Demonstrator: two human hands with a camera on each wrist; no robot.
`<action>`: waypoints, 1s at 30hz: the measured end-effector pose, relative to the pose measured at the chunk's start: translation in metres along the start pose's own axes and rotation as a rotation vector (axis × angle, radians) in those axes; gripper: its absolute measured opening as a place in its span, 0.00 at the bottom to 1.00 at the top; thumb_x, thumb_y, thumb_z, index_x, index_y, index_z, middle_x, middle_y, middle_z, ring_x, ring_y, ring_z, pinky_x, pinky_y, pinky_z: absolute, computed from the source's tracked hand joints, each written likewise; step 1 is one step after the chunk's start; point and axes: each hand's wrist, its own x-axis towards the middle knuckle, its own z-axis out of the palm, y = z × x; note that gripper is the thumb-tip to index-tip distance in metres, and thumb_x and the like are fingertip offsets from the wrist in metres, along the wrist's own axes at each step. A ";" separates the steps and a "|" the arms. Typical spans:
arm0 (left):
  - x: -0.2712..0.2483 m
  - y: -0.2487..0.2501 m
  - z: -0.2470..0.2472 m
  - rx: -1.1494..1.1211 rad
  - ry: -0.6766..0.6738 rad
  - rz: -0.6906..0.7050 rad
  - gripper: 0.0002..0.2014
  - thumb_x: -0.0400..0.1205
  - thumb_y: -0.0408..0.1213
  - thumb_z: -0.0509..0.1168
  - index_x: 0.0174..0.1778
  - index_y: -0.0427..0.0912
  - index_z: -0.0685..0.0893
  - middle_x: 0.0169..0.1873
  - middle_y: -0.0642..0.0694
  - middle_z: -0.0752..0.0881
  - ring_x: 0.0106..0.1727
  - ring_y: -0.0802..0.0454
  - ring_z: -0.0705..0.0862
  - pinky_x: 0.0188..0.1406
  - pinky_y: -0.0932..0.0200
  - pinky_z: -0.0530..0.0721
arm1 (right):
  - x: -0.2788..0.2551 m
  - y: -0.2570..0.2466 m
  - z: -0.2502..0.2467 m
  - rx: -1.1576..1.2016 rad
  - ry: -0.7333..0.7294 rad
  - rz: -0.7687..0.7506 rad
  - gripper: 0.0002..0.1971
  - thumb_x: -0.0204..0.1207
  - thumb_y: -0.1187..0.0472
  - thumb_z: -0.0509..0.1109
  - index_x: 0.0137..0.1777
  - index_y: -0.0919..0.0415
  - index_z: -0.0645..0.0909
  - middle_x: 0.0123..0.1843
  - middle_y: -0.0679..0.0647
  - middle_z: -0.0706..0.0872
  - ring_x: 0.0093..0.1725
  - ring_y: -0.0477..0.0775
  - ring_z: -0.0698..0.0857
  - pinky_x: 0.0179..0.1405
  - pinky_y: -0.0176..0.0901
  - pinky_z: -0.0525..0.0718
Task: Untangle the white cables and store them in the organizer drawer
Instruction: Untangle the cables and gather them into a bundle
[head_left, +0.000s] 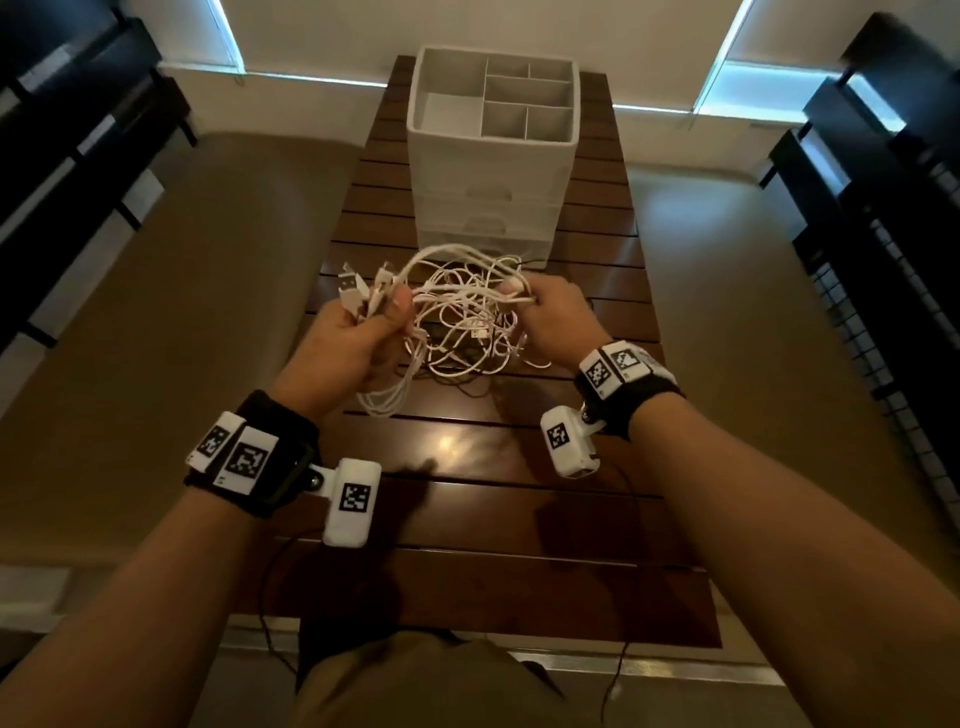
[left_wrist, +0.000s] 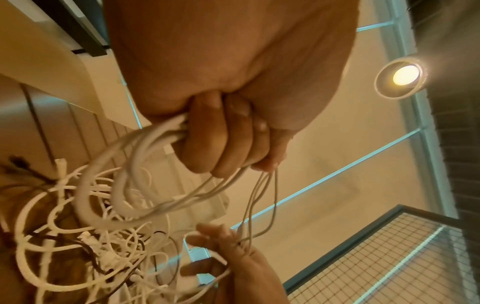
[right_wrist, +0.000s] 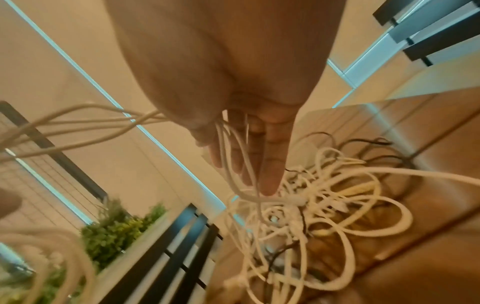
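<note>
The white cables (head_left: 457, 312) hang in one knotted bunch just above the wooden table (head_left: 467, 457), in front of the drawer organizer (head_left: 491, 156), whose drawers look closed. Your left hand (head_left: 353, 338) is fisted round several strands, their plug ends (head_left: 350, 286) sticking up. Your right hand (head_left: 556, 312) has its fingers (right_wrist: 270, 164) nearly straight, with thin strands running across them; a firm grip can't be confirmed. You're in the untangling step, I'd judge. Next, work one cable free slowly, without tightening the knots.
</note>
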 end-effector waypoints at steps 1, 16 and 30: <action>0.000 0.005 0.001 0.013 -0.009 0.017 0.18 0.91 0.48 0.61 0.37 0.42 0.79 0.22 0.50 0.62 0.20 0.57 0.58 0.18 0.66 0.58 | -0.001 -0.008 -0.007 0.055 0.032 -0.023 0.12 0.88 0.59 0.65 0.52 0.53 0.91 0.40 0.51 0.92 0.39 0.56 0.92 0.40 0.55 0.91; 0.010 -0.009 0.018 0.009 -0.024 -0.100 0.19 0.94 0.47 0.58 0.38 0.43 0.77 0.21 0.52 0.61 0.19 0.57 0.56 0.21 0.62 0.51 | -0.013 -0.041 -0.046 0.116 0.195 -0.129 0.13 0.88 0.64 0.65 0.60 0.57 0.91 0.45 0.56 0.93 0.40 0.53 0.94 0.36 0.57 0.94; 0.011 0.001 0.000 -0.178 -0.120 -0.027 0.18 0.94 0.47 0.56 0.40 0.44 0.77 0.22 0.52 0.61 0.23 0.51 0.51 0.17 0.63 0.51 | -0.005 -0.058 -0.058 0.667 0.066 0.114 0.06 0.89 0.66 0.66 0.57 0.70 0.80 0.57 0.69 0.90 0.51 0.70 0.95 0.48 0.63 0.95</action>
